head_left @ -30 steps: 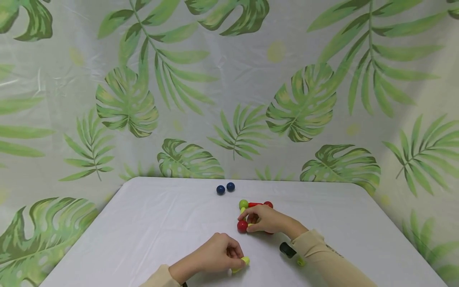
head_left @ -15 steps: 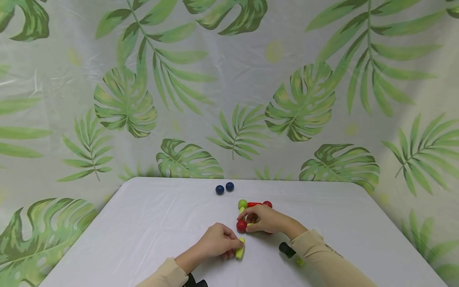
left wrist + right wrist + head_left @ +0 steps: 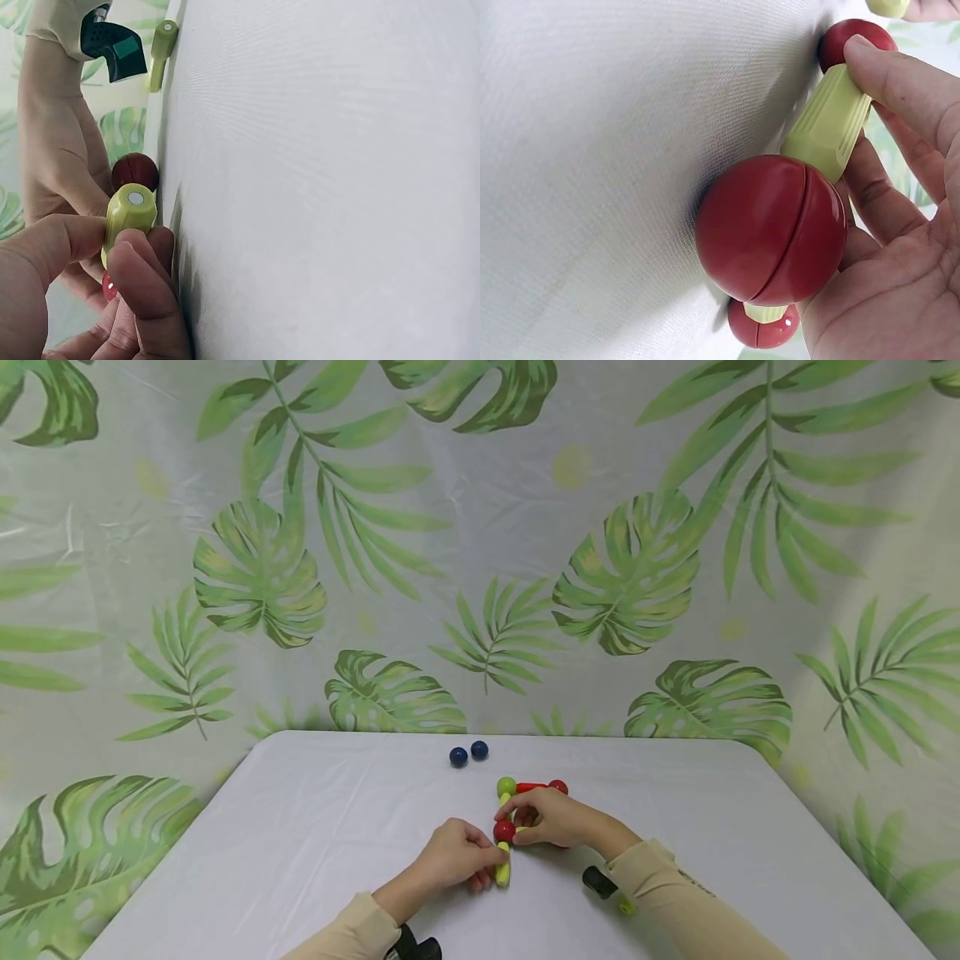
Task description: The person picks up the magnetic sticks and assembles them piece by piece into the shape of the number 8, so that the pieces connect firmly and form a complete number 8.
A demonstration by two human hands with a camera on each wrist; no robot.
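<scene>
My left hand (image 3: 456, 853) pinches a yellow-green rod (image 3: 503, 870) between thumb and fingers. Its far end lies at or very near the lower-left red ball (image 3: 504, 831); whether they touch I cannot tell. A pale disc shows on the rod's near end (image 3: 129, 210) in the left wrist view. My right hand (image 3: 553, 821) grips another yellow-green rod (image 3: 826, 124), which joins that ball to a nearer red ball (image 3: 771, 229). These belong to a frame with a green ball (image 3: 507, 786), a red rod (image 3: 531, 787) and an upper-right red ball (image 3: 558, 787). My right hand hides part of it.
Two dark blue balls (image 3: 468, 753) sit near the far edge of the white table (image 3: 360, 802). A loose yellow-green rod (image 3: 627, 906) lies beside the right sleeve, close to the black wrist camera (image 3: 600, 882). A leaf-patterned curtain (image 3: 405, 560) hangs behind.
My left hand has moved forward with its yellow-green rod, turning it to point away from me, up to the lower-left red ball. My right hand stays in place on the frame.
</scene>
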